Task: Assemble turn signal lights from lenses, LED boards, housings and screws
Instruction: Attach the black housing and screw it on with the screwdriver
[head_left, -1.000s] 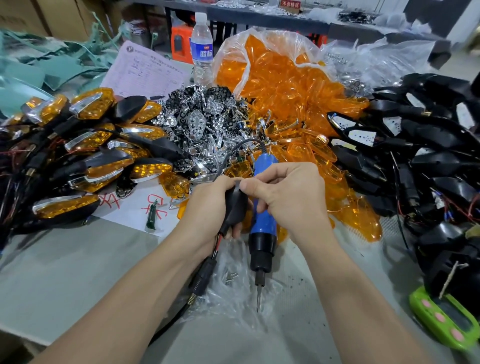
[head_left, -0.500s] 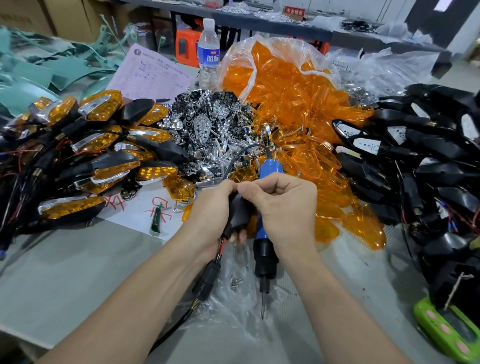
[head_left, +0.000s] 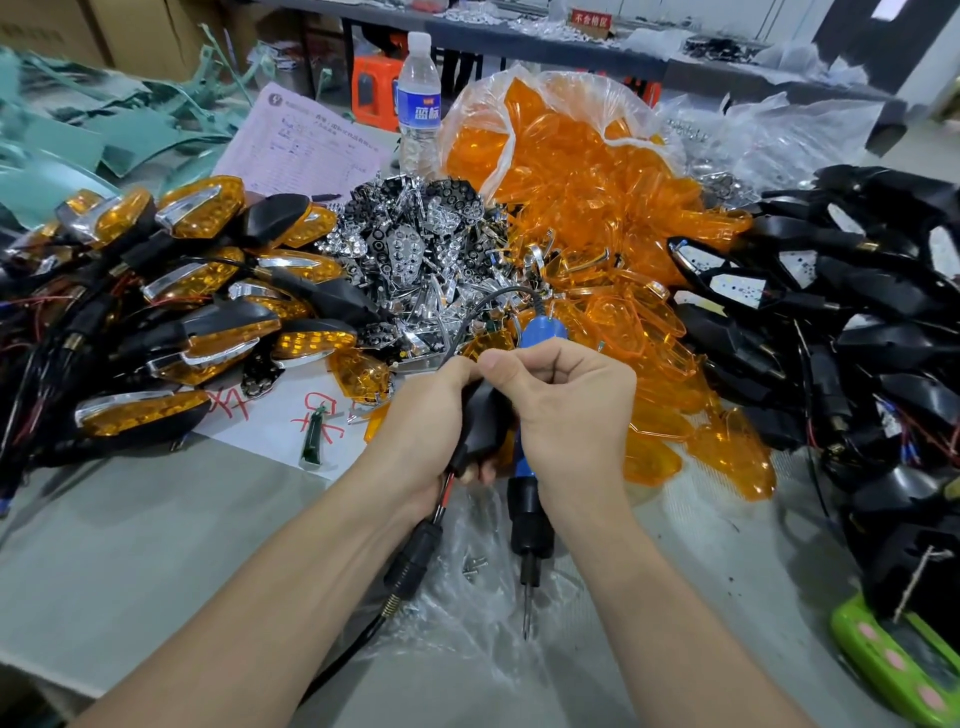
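Left hand (head_left: 423, 415) grips a black housing (head_left: 483, 421), fingers wrapped under it, thumb on top. Red and black wires leave the housing's near end and run into a black stalk (head_left: 413, 561), which hangs toward the near edge of the worktop (head_left: 130, 545).

Right hand (head_left: 574, 410) is closed, just right of the housing and touching it. Thumb and forefinger tips meet at the housing's far end, beside the left thumb; what they pinch is too small to tell. The curled fingers of the same hand hold an electric screwdriver (head_left: 530, 519) in the palm. Its blue cap shows beyond the knuckles and its bit points toward the near edge, clear of the housing.

Under the hands is a crumpled clear plastic sheet (head_left: 467, 634), with a few loose screws (head_left: 475, 564) on it between stalk and bit.

Far of the hands is a heap of chrome reflector pieces (head_left: 415, 260). Right of it, orange lenses (head_left: 597, 218) spill out of a clear bag toward the near right.

Left side: stacked finished turn signals (head_left: 208, 312), amber fronts, black backs, wires tangled. Right side: housing pile (head_left: 857, 338), some shells showing white dotted boards.

White paper with red marks (head_left: 280, 415) lies left of the hands, with a small green tool (head_left: 313, 441) on it. Water bottle (head_left: 418, 104) stands at the far side beside a printed form (head_left: 306, 150). Green device (head_left: 893, 670) sits at the near right corner.
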